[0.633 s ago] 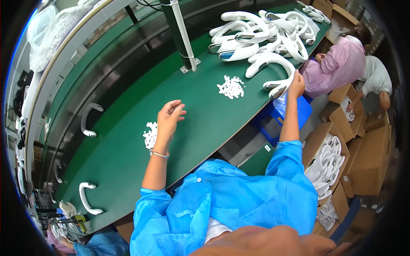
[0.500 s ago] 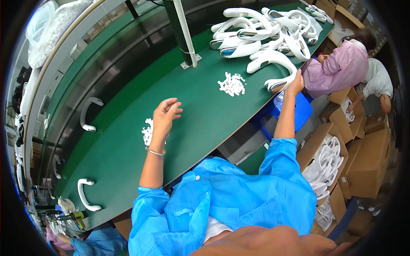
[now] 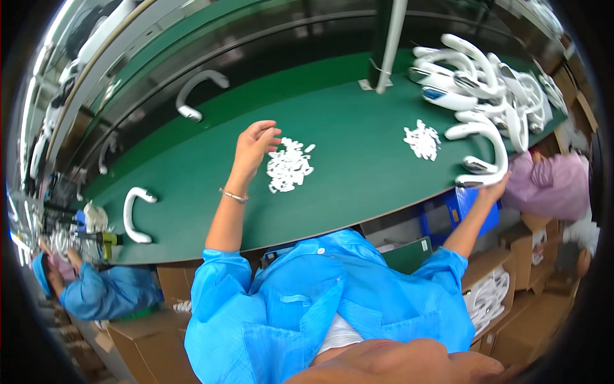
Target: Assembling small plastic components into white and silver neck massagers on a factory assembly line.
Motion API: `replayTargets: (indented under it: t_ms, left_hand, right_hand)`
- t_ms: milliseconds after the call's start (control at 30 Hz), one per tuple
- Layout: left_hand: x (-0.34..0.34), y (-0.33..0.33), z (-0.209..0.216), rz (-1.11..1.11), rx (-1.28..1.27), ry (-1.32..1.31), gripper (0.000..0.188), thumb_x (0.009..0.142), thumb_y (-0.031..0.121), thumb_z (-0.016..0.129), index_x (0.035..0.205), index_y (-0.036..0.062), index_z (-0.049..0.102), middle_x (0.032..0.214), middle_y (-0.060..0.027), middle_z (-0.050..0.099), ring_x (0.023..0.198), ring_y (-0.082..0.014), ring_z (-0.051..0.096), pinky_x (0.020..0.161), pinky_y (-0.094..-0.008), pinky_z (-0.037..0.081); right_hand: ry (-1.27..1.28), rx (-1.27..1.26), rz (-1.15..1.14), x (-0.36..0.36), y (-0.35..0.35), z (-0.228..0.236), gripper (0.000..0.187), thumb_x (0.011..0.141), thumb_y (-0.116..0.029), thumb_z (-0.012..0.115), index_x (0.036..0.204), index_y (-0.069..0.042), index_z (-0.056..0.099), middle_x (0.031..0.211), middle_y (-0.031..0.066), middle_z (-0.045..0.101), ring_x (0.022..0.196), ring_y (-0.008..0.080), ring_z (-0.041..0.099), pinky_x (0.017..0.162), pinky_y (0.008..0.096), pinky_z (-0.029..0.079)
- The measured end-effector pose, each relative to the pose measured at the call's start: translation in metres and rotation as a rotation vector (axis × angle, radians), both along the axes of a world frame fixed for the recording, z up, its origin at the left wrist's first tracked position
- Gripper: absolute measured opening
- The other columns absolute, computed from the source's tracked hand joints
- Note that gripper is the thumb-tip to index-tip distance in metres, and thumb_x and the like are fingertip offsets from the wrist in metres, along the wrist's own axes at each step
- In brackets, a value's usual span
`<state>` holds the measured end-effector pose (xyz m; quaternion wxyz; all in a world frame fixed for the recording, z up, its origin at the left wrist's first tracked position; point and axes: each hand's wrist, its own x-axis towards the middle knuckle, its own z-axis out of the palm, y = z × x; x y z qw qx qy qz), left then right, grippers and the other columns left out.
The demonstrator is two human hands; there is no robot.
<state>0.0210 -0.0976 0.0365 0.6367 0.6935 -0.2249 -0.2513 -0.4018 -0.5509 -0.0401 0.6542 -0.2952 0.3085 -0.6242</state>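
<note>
My right hand is at the table's front edge on the right, closed around the near side of a white U-shaped neckband. The neckband's tips point left, and its far arm overlaps the heap of like neckbands. My left hand is raised over the green table, fingers loosely bent and apart, with nothing visible in them. Just right of it lies a pile of small white parts. A second, smaller pile of such parts lies nearer the held neckband.
Single neckbands lie at the table's left and farther back. A post rises from the table. A blue stool and open cartons stand at right. Co-workers sit at right and far left.
The view has turned, so the table and heaps sit farther right. My right hand keeps hold of the neckband. My left hand stays raised near the larger pile, its fingers slightly more bent.
</note>
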Motion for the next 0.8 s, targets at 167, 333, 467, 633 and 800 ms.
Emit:
replayTargets:
  t_ms: [167, 333, 467, 633, 800]
  left_hand:
    - [0.025, 0.039, -0.013, 0.152, 0.078, -0.042, 0.034, 0.091, 0.02, 0.054, 0.117, -0.0022, 0.054, 0.104, -0.0128, 0.064, 0.086, -0.0189, 0.064, 0.072, -0.0276, 0.051]
    - [0.034, 0.065, -0.017, 0.171, 0.075, -0.027, 0.035, 0.091, 0.02, 0.055, 0.118, -0.0017, 0.053, 0.103, -0.0126, 0.063, 0.085, -0.0184, 0.064, 0.071, -0.0278, 0.053]
    - [0.044, 0.069, -0.022, 0.218, 0.044, 0.008, 0.032, 0.092, 0.019, 0.055, 0.117, -0.0011, 0.053, 0.102, -0.0121, 0.063, 0.083, -0.0177, 0.064, 0.069, -0.0276, 0.053]
    - [0.05, 0.067, -0.025, 0.226, 0.019, 0.024, 0.031, 0.092, 0.018, 0.055, 0.116, -0.0004, 0.054, 0.101, -0.0117, 0.063, 0.082, -0.0176, 0.064, 0.069, -0.0277, 0.053]
    - [0.045, 0.062, -0.027, 0.241, 0.024, 0.031, 0.03, 0.092, 0.018, 0.055, 0.116, -0.0002, 0.054, 0.1, -0.0113, 0.063, 0.081, -0.0174, 0.064, 0.068, -0.0274, 0.053]
  right_hand:
    - [0.321, -0.071, -0.246, 0.002, 0.003, -0.028, 0.038, 0.087, -0.013, 0.062, 0.12, 0.005, 0.053, 0.106, 0.016, 0.061, 0.092, 0.0251, 0.062, 0.079, 0.0365, 0.051]
    - [0.471, -0.188, -0.406, 0.013, 0.013, -0.011, 0.037, 0.074, 0.008, 0.06, 0.111, 0.009, 0.058, 0.102, 0.0126, 0.064, 0.086, 0.0189, 0.061, 0.075, 0.0298, 0.048]
    - [0.271, -0.199, -0.365, 0.009, 0.015, 0.014, 0.039, 0.075, 0.01, 0.056, 0.114, 0.01, 0.055, 0.104, 0.0152, 0.063, 0.089, 0.0231, 0.063, 0.078, 0.0326, 0.051]
    - [0.219, -0.205, -0.362, 0.018, -0.052, 0.008, 0.041, 0.077, 0.005, 0.057, 0.118, 0.007, 0.051, 0.1, 0.0146, 0.061, 0.083, 0.0223, 0.063, 0.072, 0.0322, 0.051]
    - [1.225, -0.221, -0.547, 0.055, -0.071, 0.007, 0.051, 0.078, -0.014, 0.059, 0.123, 0.007, 0.046, 0.118, 0.0281, 0.053, 0.11, 0.0409, 0.052, 0.096, 0.0418, 0.04]
